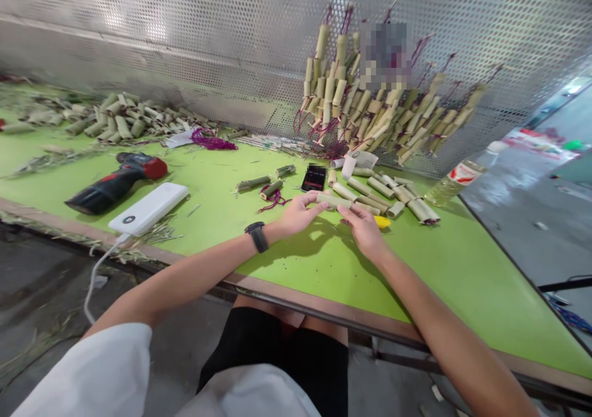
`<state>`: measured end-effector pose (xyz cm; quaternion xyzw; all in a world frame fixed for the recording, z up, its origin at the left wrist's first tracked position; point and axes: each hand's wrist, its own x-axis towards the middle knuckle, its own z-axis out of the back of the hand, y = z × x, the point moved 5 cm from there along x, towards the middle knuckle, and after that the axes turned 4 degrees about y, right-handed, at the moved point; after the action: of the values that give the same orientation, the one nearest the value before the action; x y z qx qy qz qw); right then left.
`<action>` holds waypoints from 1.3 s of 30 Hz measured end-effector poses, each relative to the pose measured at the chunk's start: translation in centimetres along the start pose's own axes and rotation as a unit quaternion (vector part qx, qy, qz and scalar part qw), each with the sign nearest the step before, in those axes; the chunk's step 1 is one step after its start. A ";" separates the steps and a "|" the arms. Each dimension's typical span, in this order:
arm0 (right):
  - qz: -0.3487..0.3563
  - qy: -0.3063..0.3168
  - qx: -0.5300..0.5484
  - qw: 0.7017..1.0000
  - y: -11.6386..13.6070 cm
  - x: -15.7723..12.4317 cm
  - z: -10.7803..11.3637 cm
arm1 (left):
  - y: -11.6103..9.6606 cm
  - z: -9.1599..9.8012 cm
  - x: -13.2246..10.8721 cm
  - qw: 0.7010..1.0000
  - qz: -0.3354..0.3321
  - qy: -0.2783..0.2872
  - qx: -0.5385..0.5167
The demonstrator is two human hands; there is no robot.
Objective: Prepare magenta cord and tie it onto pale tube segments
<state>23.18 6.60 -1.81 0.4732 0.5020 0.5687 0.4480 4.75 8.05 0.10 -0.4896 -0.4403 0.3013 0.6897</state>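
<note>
A short piece of pale bamboo tube (333, 202) is held level above the green table (287, 269). At its left end, my left hand (301, 212) pinches it between thumb and fingers; a black watch is on that wrist. My right hand (363, 229) closes on the other end. Just beyond lie loose cut bamboo tubes (380, 187) and a dark phone (313, 178). By the right fingers a yellow object (382, 221) is partly hidden. Left of the hands are several bamboo pieces (253, 183), one with purple cord (274, 202).
Strung bamboo bundles (337, 96) lean on the perforated metal panel (208, 41). A cordless drill (118, 179) and a white power bank (148, 208) lie at the left, before a bamboo pile (123, 121) and purple string (213, 138). A bottle of yellowish liquid (457, 179) stands at the right.
</note>
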 end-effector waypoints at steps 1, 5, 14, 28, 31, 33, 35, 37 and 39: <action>-0.001 0.002 0.001 1.000 -0.1 0.0 0.0 | 0.1 -0.1 0.0 1.000 0.002 0.002 0.000; -0.025 0.016 0.023 0.999 -0.6 0.1 0.0 | 0.2 -0.2 0.0 1.000 -0.001 0.007 -0.008; -0.034 0.030 0.010 0.999 -0.7 -0.1 -0.3 | -0.1 -0.2 -0.1 0.999 -0.034 0.003 0.030; -0.050 -0.015 0.017 0.999 -0.5 -0.3 -0.4 | 0.0 0.0 -0.1 1.000 0.003 0.000 0.031; -0.050 -0.017 0.024 0.998 -0.5 -0.2 -0.3 | 0.1 -0.1 -0.2 0.999 0.018 0.014 0.037; -0.052 -0.018 0.030 0.998 -0.5 -0.2 -0.4 | 0.1 0.0 -0.2 0.999 0.019 0.016 0.041; -0.051 -0.025 0.028 0.998 -0.3 -0.2 -0.3 | 0.2 0.0 -0.1 0.999 0.017 0.014 0.043; -0.047 -0.032 0.018 0.998 -0.2 -0.2 -0.2 | 0.2 0.1 -0.1 0.999 0.017 0.015 0.042; -0.042 -0.042 0.010 0.998 -0.1 -0.2 -0.1 | 0.2 0.1 -0.1 0.999 0.017 0.018 0.039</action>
<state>23.15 6.37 -1.96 0.4793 0.5080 0.5242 0.4872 4.64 8.09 -0.13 -0.4750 -0.4071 0.3210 0.7110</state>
